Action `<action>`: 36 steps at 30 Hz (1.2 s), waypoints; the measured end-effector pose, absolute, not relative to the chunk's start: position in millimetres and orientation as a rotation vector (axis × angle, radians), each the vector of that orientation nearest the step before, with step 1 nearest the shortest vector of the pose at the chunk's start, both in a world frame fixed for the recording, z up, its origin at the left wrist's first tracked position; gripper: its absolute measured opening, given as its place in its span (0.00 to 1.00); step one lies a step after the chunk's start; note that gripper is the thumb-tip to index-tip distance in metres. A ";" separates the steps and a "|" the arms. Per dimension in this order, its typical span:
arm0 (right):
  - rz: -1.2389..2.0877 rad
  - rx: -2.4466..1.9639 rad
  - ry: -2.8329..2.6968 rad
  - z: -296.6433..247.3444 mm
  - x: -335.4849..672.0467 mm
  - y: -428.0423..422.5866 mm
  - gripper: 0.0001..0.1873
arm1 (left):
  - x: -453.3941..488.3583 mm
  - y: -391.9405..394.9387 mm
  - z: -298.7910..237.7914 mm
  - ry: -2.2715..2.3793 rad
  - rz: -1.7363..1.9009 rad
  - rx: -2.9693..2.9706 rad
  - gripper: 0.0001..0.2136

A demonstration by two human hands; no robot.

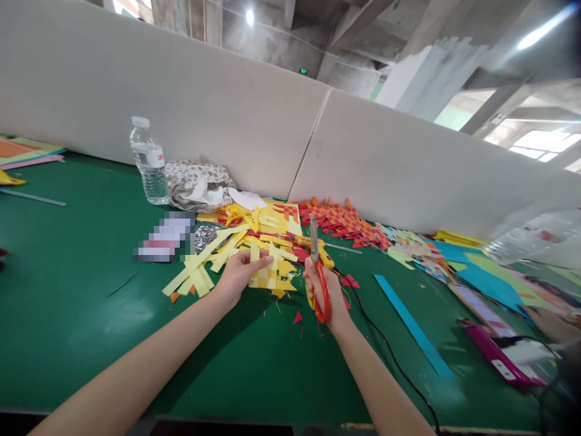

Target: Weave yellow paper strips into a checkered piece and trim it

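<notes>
My left hand (240, 275) pinches a woven piece of pale yellow paper strips (267, 272) between thumb and fingers. Its strip ends stick out at the top and right. To the right, my right hand (324, 287) is closed around the red handles of a pair of scissors (321, 272), whose blades point up and away, apart from the paper. Loose pale yellow strips (195, 269) lie beside my left hand. Behind the hands are a yellow glue gun (324, 251) and a yellow sheet (290, 209). Small red and yellow scraps lie below the woven piece.
A water bottle (152, 163) and a patterned cloth (200, 175) stand along the white partition (204, 91). Orange-red woven paper pieces (340, 221) are piled behind. On the right lie a blue strip (411, 324), a black cord (379, 339) and a magenta power strip (499, 360). A blurred-out flat item (166, 239) lies left.
</notes>
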State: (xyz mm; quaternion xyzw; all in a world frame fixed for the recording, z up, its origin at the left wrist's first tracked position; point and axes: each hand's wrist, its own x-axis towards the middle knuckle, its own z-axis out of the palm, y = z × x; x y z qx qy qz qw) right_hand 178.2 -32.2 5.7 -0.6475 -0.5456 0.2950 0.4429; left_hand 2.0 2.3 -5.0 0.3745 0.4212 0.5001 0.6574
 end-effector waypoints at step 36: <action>-0.337 -1.853 -1.986 3.2 167.3 -45.4 0.23 | 3.0 -1.1 -0.5 0.654 1.232 0.744 0.13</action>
